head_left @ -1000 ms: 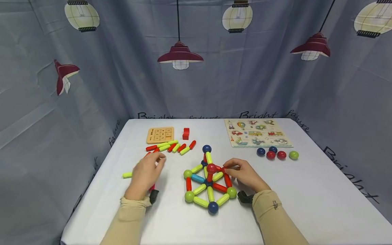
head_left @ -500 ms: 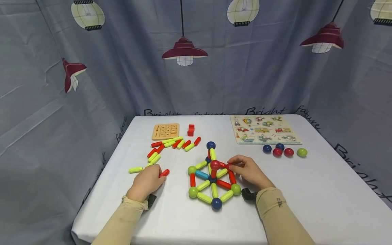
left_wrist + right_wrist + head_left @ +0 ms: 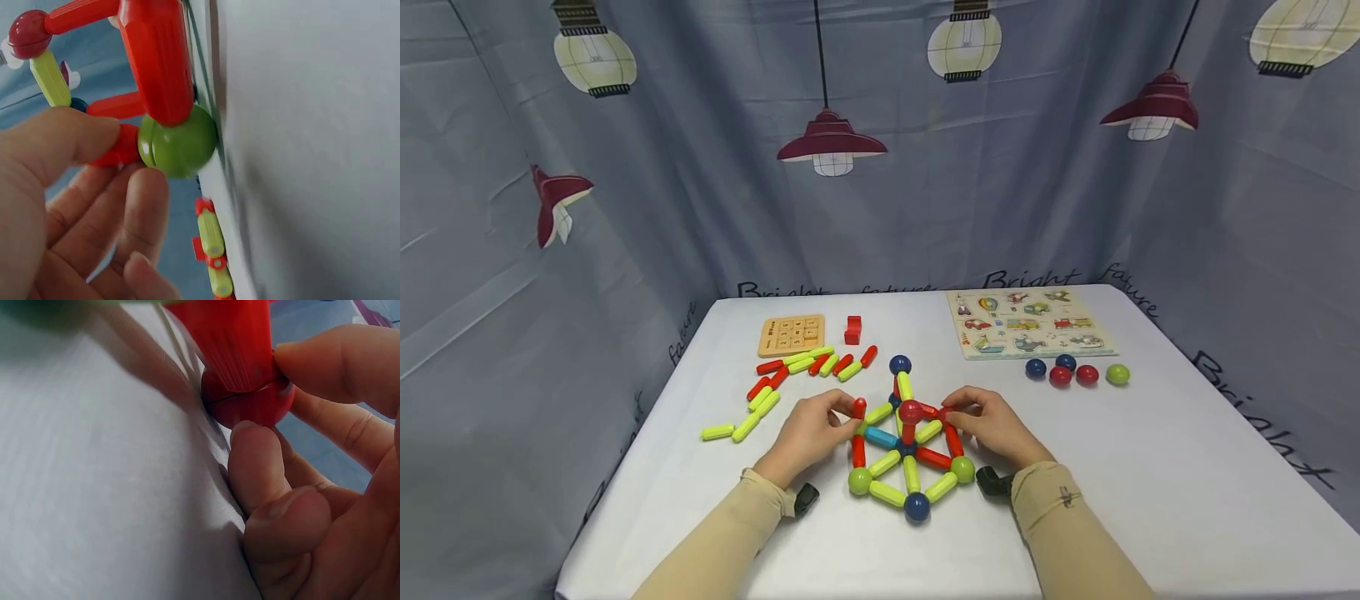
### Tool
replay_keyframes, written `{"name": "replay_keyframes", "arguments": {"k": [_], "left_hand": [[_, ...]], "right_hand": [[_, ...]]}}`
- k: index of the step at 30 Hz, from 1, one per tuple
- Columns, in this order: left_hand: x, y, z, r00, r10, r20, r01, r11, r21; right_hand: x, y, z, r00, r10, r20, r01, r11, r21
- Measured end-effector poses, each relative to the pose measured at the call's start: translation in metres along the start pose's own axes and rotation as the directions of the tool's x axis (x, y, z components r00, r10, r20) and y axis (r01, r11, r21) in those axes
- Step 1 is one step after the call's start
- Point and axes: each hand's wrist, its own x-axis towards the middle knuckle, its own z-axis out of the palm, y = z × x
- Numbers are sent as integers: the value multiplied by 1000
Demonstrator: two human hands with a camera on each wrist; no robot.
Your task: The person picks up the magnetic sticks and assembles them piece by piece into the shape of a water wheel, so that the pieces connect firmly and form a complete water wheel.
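White table [image 3: 1150, 500]: on green ball [image 3: 181, 147], red rod [image 3: 859, 408] is being pinched by left hand [image 3: 808, 433], ideally plumb; opposite, red ball [image 3: 250, 407] by right hand [image 3: 996, 425].

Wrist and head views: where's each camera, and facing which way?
Head: on the head, facing forward and down at the ball-and-stick model; left hand, right hand, sleeves show.
Left wrist: on that wrist, facing a pinched red stick; left hand shows.
Right wrist: on that wrist, facing a pinched red ball; right hand shows.
Head and left wrist share that stick.
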Motion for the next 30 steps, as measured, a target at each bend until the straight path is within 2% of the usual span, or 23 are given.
{"name": "replay_keyframes", "arguments": {"k": [2, 5, 10, 12, 14, 16, 17, 19, 21, 22, 23, 25, 27, 30], "left_hand": [[-1, -4, 2, 1000, -15, 4, 15, 1000, -10], [-3, -6, 2, 1000, -3, 1, 3, 1000, -29], [-4, -5, 1, 1000, -21, 7, 22, 999, -45], [-5, -5, -4, 999, -44, 1, 44, 999, -13], [-8, -9, -14, 997, -68, -39, 71, 994, 83], [-14, -18, -30, 987, -114, -111, 137, 965, 222], [-17, -24, -40, 977, -147, -152, 185, 941, 283], [-25, -39, -59, 947, -233, -219, 303, 875, 378], [-32, -54, -74, 917, -322, -234, 394, 821, 414], [-35, -60, -80, 906, -362, -219, 422, 807, 413], [-38, -65, -85, 902, -384, -197, 432, 799, 419], [-41, -72, -89, 906, -400, -141, 420, 803, 423], [-42, -76, -90, 920, -378, -104, 385, 822, 419], [-42, -78, -85, 940, -321, -112, 338, 845, 415]], "right_hand": [[0, 0, 2, 1000, 5, 5, -5, 1000, -2], [0, 1, 3, 1000, 10, 3, -10, 1000, -6], [1, 2, 2, 1000, 15, 4, -15, 1000, -2], [1, 2, 1, 1000, 11, -1, -11, 1000, 0], [1, 2, 0, 1000, 7, -1, -7, 1000, -1], [1, 1, 0, 1000, 4, -3, -4, 1000, -4], [1, 1, 0, 1000, 2, -2, -2, 1000, -7], [2, 1, 2, 1000, 3, 0, -3, 1000, -8], [2, 1, 3, 1000, 6, 0, -6, 1000, -13], [2, 1, 3, 1000, 8, 0, -8, 1000, -13], [2, 1, 2, 1000, 10, 0, -10, 1000, -15], [3, 0, 1, 1000, 14, -2, -14, 1000, -16], [3, -1, -1, 1000, 22, -5, -22, 1000, -18], [4, -1, -2, 1000, 23, -3, -23, 1000, -15]]}}
